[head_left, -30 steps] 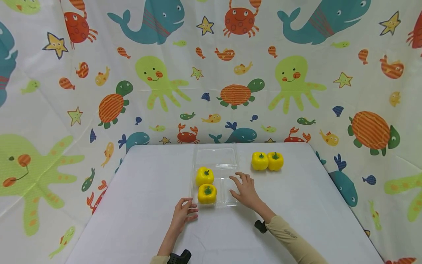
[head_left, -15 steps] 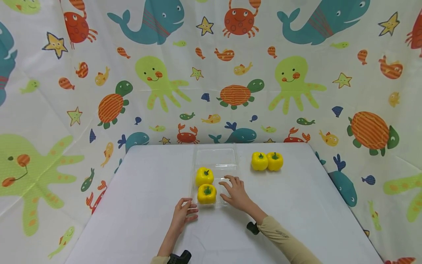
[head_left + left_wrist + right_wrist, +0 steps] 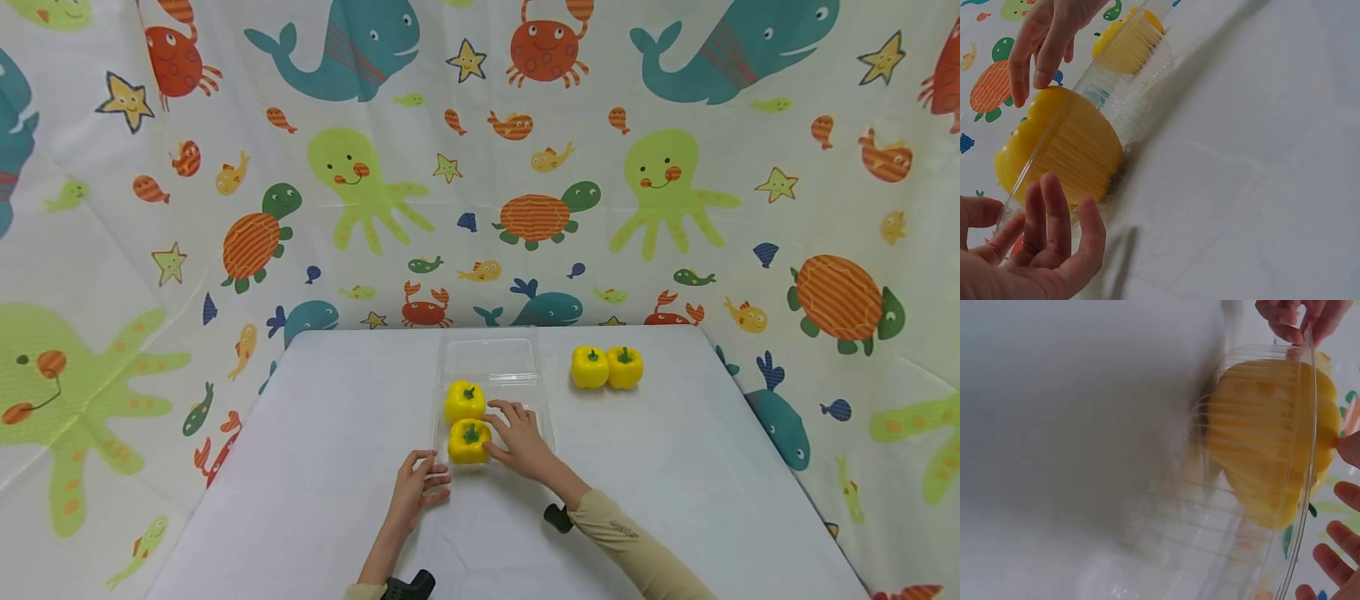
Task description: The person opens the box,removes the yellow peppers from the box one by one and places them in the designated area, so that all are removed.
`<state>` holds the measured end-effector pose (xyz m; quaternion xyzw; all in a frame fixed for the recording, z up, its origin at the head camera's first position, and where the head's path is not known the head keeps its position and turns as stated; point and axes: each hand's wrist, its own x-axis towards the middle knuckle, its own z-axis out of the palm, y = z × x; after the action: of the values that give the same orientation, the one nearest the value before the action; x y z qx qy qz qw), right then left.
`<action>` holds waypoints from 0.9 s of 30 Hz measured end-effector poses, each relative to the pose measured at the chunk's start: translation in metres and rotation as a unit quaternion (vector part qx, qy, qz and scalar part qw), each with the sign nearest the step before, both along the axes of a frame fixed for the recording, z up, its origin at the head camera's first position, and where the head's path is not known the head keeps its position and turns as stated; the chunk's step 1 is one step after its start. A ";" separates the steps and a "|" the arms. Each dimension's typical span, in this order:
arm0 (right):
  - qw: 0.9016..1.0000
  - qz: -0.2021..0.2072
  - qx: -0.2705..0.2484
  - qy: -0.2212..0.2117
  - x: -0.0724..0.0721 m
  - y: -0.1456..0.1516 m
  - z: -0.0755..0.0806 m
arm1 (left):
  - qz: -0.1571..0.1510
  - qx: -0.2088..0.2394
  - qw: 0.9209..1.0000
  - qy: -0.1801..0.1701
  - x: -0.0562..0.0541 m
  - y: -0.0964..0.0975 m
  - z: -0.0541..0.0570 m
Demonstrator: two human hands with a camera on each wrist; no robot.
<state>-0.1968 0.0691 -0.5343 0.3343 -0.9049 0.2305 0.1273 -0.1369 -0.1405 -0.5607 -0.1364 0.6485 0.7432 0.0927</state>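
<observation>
A clear plastic clamshell container (image 3: 489,357) lies unfolded on the table. In its near half, two yellow bell peppers stand along the left side, a front pepper (image 3: 469,443) and a rear pepper (image 3: 464,400). At the near left corner, my left hand (image 3: 417,485) pinches the container's rim (image 3: 1054,128) between thumb and forefinger, the other fingers loosely bent. My right hand (image 3: 523,446) is over the container, just right of the front pepper. Its thumb touches that pepper's side in the right wrist view, while the other fingers (image 3: 1335,565) are spread apart.
Two more yellow bell peppers, a left one (image 3: 590,367) and a right one (image 3: 625,367), stand side by side beyond the container's right edge. A white cloth covers the table (image 3: 337,417). Behind it hangs a curtain (image 3: 480,133) printed with sea animals.
My right hand has moved left across the container, from its right side to the front pepper. The left hand stays at the corner, and the peppers have not visibly shifted.
</observation>
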 end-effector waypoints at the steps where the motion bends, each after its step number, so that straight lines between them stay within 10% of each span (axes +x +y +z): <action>1: 1.000 0.003 -0.002 0.004 0.000 -0.001 0.000 | 0.000 0.002 1.000 0.001 0.000 0.000 0.000; 9: 1.000 0.006 0.023 0.013 0.000 -0.011 0.000 | -0.021 0.039 0.997 0.066 0.005 -0.003 -0.001; 27: 0.997 0.010 0.080 0.019 0.007 -0.023 0.001 | -0.004 0.009 1.000 0.002 -0.001 0.000 -0.001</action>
<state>-0.1893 0.0459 -0.5330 0.3565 -0.9146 0.1520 0.1156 -0.1378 -0.1409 -0.5620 -0.1312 0.6427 0.7487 0.0958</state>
